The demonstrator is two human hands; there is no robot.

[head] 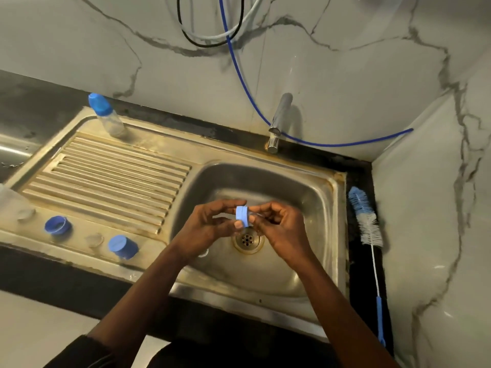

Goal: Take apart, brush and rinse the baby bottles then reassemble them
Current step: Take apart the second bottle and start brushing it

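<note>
Marble-veined walls are enclosing a stainless sink (pixel 329 181) set in a dark counter. Both hands are working over the basin, at twelve o'clock from the drain (pixel 247 239). We are finding the left hand (pixel 210 227) pinching a blue collar ring (pixel 242 217) between thumb and fingertips. The right hand (pixel 281 229) is curling its fingers round a clear piece (pixel 257 215) on the ring's three o'clock side. It is probably a teat, though too faint for us to confirm. We cannot tell whether the two are being joined or parted.

At nine o'clock from the hands, loose parts are lying on the drainboard: an open blue cap (pixel 57 225), a second blue cap (pixel 122 247), one clear teat (pixel 26 215) and another clear teat (pixel 94 239). At ten o'clock, an assembled bottle (pixel 106 115) is standing capped.

The bottle brush (pixel 365 219) is lying on the counter at three o'clock, with neither hand on it. We are seeing no water running from the tap (pixel 279 120). We are judging the work as partway through dismantling at best. One bottle is still needing to be opened, and brushing, rinsing and reassembly are apparently remaining.
</note>
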